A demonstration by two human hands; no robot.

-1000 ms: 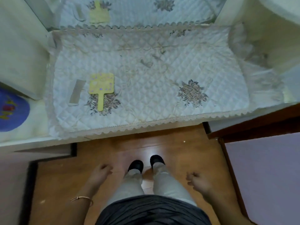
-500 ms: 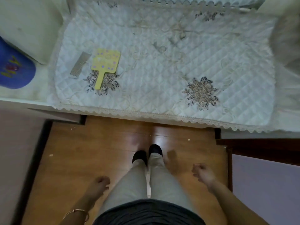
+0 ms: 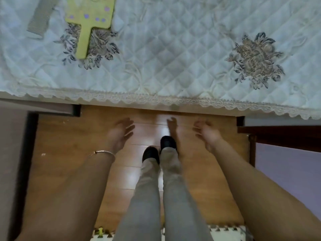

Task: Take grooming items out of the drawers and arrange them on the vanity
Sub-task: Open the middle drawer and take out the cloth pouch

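A yellow hand mirror with purple dots lies flat at the vanity's left, handle toward me. A grey comb rests just left of it. Both sit on the white quilted cover with a lace front edge. My left hand, with a bangle on its wrist, reaches forward below the vanity's front edge, fingers spread and empty. My right hand is stretched out the same way to the right, open and empty, blurred by motion. No drawer shows from this angle.
Wooden floor lies under the vanity's knee gap, with my legs and black slippers in the middle. A dark wooden frame and purple surface are at the right. A foam mat edge lies behind my feet.
My view has tilted down and closer to the vanity's front edge. Both hands rose from my sides, opened their fingers and reached forward toward the space under the vanity top.
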